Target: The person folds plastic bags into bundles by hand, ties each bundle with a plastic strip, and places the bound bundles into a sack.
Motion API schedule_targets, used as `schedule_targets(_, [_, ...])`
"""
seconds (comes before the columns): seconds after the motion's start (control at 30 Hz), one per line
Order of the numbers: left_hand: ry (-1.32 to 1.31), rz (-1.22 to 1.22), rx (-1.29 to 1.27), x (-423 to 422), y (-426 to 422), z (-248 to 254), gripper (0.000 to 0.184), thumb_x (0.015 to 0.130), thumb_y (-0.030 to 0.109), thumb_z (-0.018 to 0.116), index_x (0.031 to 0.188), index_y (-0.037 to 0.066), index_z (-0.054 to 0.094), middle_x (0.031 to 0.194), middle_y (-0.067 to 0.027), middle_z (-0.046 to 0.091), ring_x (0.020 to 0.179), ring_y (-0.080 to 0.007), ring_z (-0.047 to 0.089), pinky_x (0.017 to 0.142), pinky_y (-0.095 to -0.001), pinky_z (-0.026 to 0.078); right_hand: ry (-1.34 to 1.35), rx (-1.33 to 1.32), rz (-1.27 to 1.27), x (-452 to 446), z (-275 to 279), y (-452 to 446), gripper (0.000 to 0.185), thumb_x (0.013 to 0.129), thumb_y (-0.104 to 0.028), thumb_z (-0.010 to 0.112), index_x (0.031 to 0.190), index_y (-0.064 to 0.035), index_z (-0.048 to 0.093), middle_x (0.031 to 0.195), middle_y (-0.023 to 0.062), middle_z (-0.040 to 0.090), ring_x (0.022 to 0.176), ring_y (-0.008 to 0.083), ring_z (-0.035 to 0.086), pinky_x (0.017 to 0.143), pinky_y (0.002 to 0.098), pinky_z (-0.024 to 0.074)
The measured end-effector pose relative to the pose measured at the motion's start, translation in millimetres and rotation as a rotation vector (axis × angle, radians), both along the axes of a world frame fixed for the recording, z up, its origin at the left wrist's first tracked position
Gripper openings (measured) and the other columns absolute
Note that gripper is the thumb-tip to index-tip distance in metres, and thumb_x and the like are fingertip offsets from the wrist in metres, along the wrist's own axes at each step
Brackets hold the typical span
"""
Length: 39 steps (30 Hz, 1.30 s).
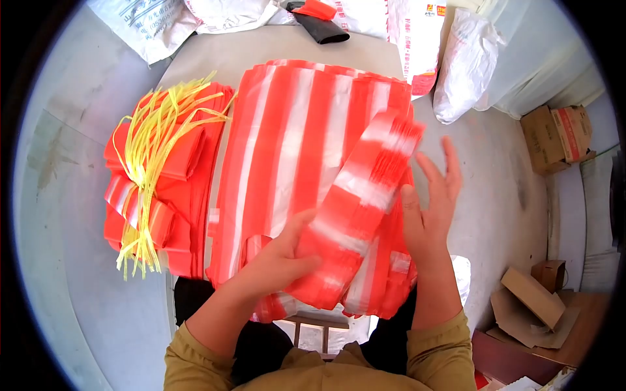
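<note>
Folded bundle [358, 205]: red-and-white striped plastic, gathered into a narrow layered strip, lying aslant over the right part of the striped stack [287, 130].
Left hand [277, 257]: above the stack's near part, closed on the bundle's lower left edge, thumb on top.
Right hand [433, 202]: at the stack's right edge, fingers spread and apart, gripping nothing visible; whether the thumb touches the bundle, I cannot tell.
Folding done: this one strip looks narrowed, with no tie visible around it.
Striped stack left: a thick, wide layered pile remains flat beneath the bundle; how much needs handling is unclear.
Yellow strands [147, 150]: left of the stack, draped over a red pile [202, 215]; knots cannot be made out.
Table [202, 62]: bare surface shows beyond the stack.
</note>
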<state>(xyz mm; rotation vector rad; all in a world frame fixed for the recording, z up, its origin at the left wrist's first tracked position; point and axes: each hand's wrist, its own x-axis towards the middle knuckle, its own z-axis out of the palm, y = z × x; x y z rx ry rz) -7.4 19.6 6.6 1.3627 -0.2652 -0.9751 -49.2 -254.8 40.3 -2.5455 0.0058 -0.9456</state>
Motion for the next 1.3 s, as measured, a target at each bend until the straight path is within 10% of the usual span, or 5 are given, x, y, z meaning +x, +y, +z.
schedule_targets(0.3, [-0.043,-0.022,-0.025,1,-4,4,0.096,0.089,-0.012,0.063,0.170,0.019,0.020,0.156,-0.0115,0.043,0.126,-0.0167,0.056,0.100,-0.0317,0.051,0.408,0.664,0.125,1,-11,7,0.051,0.099,-0.011,0.066,0.146,-0.0012,0.051,0.142,0.0188,0.053,0.111,0.0280,0.063,0.090,0.0358,0.0546])
schedule_targets(0.6, [0.085,-0.042,-0.087,3,0,4,0.094,0.092,0.006,0.072,0.170,0.015,0.021,0.170,-0.0082,0.031,0.151,-0.0212,0.038,0.131,-0.0476,0.011,0.434,0.696,0.106,-2,-22,-6,0.054,0.100,-0.009,0.063,0.151,-0.0036,0.047,0.154,0.0198,0.046,0.116,0.0260,0.062,0.092,0.0343,0.0548])
schedule_targets(0.8, [0.053,-0.036,-0.082,3,2,-5,0.091,0.098,0.019,0.073,0.171,0.013,0.020,0.176,-0.0073,0.022,0.162,-0.0234,0.019,0.131,-0.0485,0.009,0.285,0.999,0.299,-3,-30,5,0.051,0.105,-0.007,0.056,0.154,-0.0024,0.044,0.165,0.0162,0.039,0.100,0.0153,0.066,0.093,0.0314,0.0536])
schedule_targets(1.1, [0.152,-0.010,-0.239,1,3,-16,0.080,0.107,0.031,0.064,0.171,0.013,0.019,0.178,-0.0052,0.020,0.161,-0.0219,0.021,0.131,-0.0451,0.012,0.382,1.210,0.257,-13,-34,-13,0.024,0.105,-0.005,0.048,0.125,-0.0003,0.061,0.128,0.0081,0.066,0.106,0.0204,0.069,0.097,0.0375,0.0562])
schedule_targets(1.3, [0.139,0.005,-0.232,2,5,-17,0.076,0.110,0.031,0.060,0.171,0.013,0.020,0.177,-0.0042,0.021,0.158,-0.0215,0.029,0.130,-0.0424,0.018,0.449,0.334,0.344,-18,-13,-36,0.008,0.087,-0.002,0.066,0.089,0.0005,0.074,0.106,0.0104,0.072,0.096,0.0265,0.068,0.086,0.0375,0.0555])
